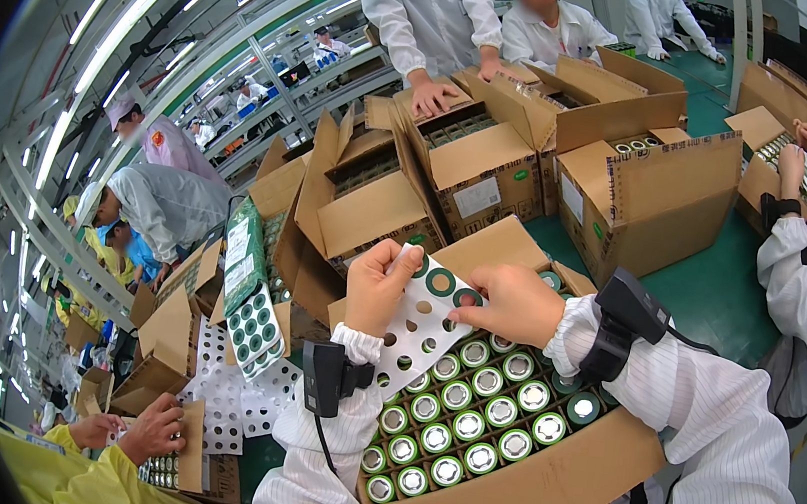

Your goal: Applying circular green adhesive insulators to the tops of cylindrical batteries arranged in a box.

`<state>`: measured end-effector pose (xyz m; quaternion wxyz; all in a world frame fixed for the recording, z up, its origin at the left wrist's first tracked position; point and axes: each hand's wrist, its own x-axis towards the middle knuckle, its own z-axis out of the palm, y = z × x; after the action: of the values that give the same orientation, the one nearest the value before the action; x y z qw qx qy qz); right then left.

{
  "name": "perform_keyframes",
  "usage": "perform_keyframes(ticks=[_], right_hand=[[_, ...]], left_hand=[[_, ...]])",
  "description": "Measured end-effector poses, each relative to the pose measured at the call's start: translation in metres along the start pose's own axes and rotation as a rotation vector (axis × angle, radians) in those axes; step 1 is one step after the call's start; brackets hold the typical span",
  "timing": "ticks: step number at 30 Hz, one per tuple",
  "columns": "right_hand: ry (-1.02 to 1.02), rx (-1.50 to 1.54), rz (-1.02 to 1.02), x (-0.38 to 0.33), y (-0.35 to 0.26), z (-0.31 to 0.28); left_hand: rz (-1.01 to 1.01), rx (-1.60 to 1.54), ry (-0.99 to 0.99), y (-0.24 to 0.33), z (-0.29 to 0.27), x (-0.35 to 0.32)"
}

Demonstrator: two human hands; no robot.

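Both the left hand (377, 287) and the right hand (512, 304) pinch a thin white punched sheet (419, 330) with dark green rings, above a brown cardboard box (514, 497) of shiny round cells (463, 423), while open cartons (495, 163) crowd the green table (711, 290).

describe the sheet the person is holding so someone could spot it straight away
Start at the open cardboard box of upright green cylindrical cells nearest the camera. Just above its far edge, the left hand and right hand hold up a white sheet punched with round holes. Unlike the fully emptied white sheets lying to the left, it has a couple of dark green rings at its top.
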<state>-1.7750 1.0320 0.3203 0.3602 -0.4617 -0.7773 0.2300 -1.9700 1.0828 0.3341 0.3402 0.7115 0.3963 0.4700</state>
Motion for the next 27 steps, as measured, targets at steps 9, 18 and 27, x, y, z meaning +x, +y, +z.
perform_keyframes(ticks=[9, 18, 27], right_hand=[[-0.098, 0.269, 0.181, -0.001, -0.016, -0.01], [-0.072, 0.294, 0.156, 0.0, -0.008, -0.007], [-0.016, 0.224, 0.06, 0.0, -0.001, -0.006]], left_hand=[[-0.033, -0.21, -0.002, 0.002, -0.003, -0.002], [-0.203, -0.187, -0.235, 0.013, -0.01, -0.004], [-0.195, -0.238, -0.209, 0.008, -0.006, -0.004]])
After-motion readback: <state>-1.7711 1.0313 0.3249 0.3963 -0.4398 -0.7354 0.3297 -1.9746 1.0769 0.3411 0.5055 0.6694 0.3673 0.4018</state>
